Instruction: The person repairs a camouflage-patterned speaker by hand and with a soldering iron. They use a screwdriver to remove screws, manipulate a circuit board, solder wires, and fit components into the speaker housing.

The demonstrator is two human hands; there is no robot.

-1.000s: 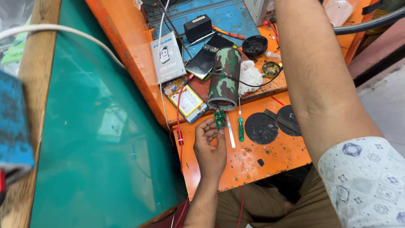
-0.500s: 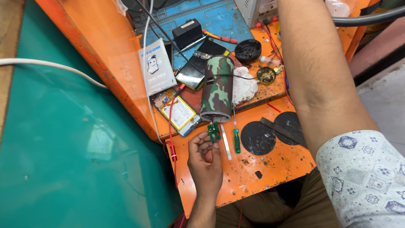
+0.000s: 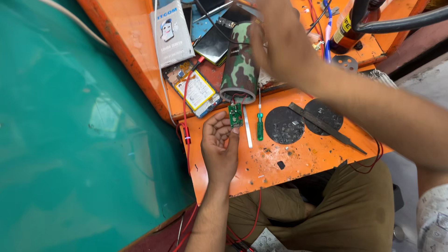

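My left hand lies palm up on the orange bench. Its fingertips hold a small green circuit board, which thin wires tie to the open end of a camouflage cylinder speaker. The speaker lies on its side just beyond the board. My right hand hovers, blurred, above the far right side of the speaker. Whether it holds anything I cannot tell.
Right of the board lie a white strip and a green-handled screwdriver. Further right are two black discs and a long metal blade. An opened phone with its battery, a white packet, a black phone and a bottle crowd the back. A teal surface fills the left.
My right arm has drawn back from its far reach, so the hand now shows over the speaker. The view has shifted closer. My left hand still holds the board in place.
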